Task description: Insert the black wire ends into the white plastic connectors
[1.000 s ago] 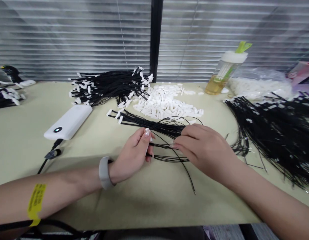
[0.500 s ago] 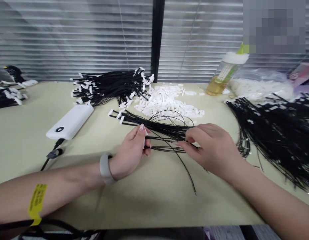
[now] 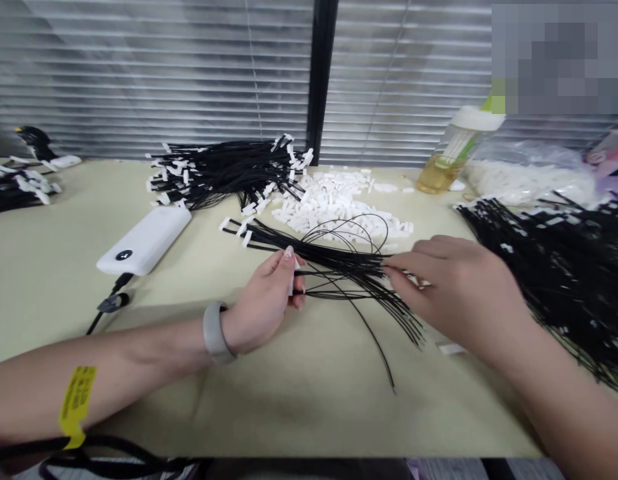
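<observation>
My left hand [image 3: 269, 303] is closed in a pinch on the end of a thin black cord and a small white clip [image 3: 292, 281]. My right hand [image 3: 459, 287] is closed on the same small bundle of black cords [image 3: 339, 267], gripping them further right. The bundle lies across the table's middle, with white tags at its far left end [image 3: 236, 230]. Loose cord ends trail toward me below my right hand. A pile of white clips [image 3: 339, 203] lies just behind the bundle.
A white power bank [image 3: 146, 240] with a cable sits to the left. Tagged black cords [image 3: 223, 173] are heaped at the back, untagged cords [image 3: 553, 267] at the right. A bottle [image 3: 453, 153] and a plastic bag of clips [image 3: 529, 177] stand at the back right.
My right hand has slid to the right along the cords, drawing them out. My left hand has kept its pinch and barely moved.
</observation>
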`<state>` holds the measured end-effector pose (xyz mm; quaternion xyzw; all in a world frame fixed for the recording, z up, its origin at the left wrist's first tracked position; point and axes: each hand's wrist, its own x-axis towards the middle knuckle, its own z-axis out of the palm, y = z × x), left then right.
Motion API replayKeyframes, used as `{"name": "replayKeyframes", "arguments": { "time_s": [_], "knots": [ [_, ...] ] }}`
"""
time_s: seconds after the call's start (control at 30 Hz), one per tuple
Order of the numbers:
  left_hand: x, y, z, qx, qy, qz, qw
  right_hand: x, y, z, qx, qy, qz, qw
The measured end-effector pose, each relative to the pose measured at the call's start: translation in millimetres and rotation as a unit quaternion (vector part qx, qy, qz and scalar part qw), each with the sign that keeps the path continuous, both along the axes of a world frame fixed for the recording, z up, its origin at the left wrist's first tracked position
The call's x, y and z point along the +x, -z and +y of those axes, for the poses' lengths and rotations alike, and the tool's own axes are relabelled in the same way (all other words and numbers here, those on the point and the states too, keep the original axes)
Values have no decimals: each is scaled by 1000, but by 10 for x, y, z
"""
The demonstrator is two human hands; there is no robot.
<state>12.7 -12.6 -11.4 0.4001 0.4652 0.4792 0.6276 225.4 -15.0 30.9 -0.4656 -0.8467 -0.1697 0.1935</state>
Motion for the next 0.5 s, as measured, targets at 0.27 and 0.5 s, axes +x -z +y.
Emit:
{"name": "replayKeyframes", "arguments": {
  "time_s": [0.27,0.5],
  "knots": [
    [-9,50,-20,39,20,40,998,26,-132,-44,-325,-46,82,941],
    [-13,23,-54,83,64,109,989,-173,0,-86,-315,-57,39,947]
  ]
}}
